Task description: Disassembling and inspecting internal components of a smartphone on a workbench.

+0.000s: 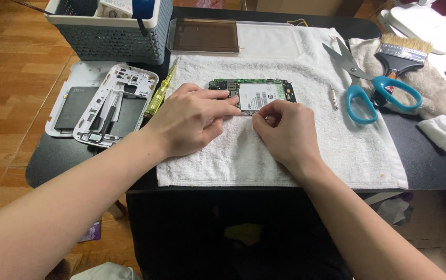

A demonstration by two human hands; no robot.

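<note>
Both hands sit on a white towel [295, 155]. Left hand [189, 122] is half curled, its fingertips pressing on a green circuit board [251, 92]. Right hand [285, 132] is curled, pinching at the board's near edge. Blue scissors [368, 85] lie nearby.

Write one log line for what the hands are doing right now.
left hand: fingers on circuit board | right hand: pinching at board's lower edge | board on white towel | scissors, screwdriver unused
</note>
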